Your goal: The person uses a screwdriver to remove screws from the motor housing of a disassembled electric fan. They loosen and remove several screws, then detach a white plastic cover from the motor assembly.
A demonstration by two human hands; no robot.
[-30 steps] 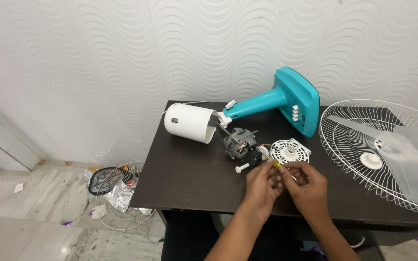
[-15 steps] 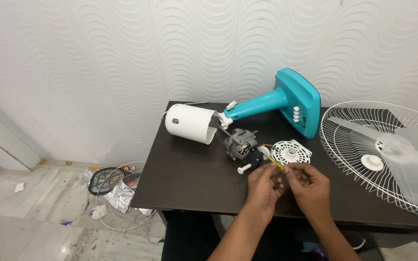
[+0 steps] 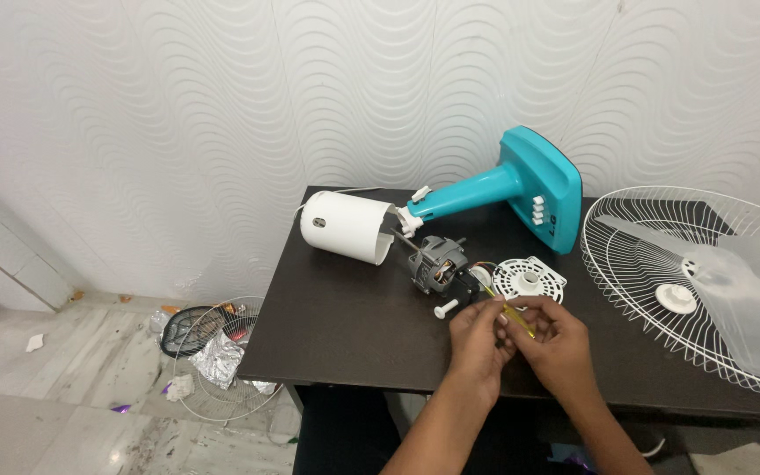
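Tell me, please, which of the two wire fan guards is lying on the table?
The large white fan guard at the right, with the translucent blade on it, lies on the dark table; the other guard sits on the floor at left.

Fan guard (image 3: pixel 661 264) right of the teal stand (image 3: pixel 521 189): cut off at frame edge. Yellow item (image 3: pixel 515 318) in the fingers: too small to identify.

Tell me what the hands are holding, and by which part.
Both hands share a slim yellow tool, likely a small screwdriver. The right hand pinches its near end in the fingers; the left hand steadies the end toward the fan motor.
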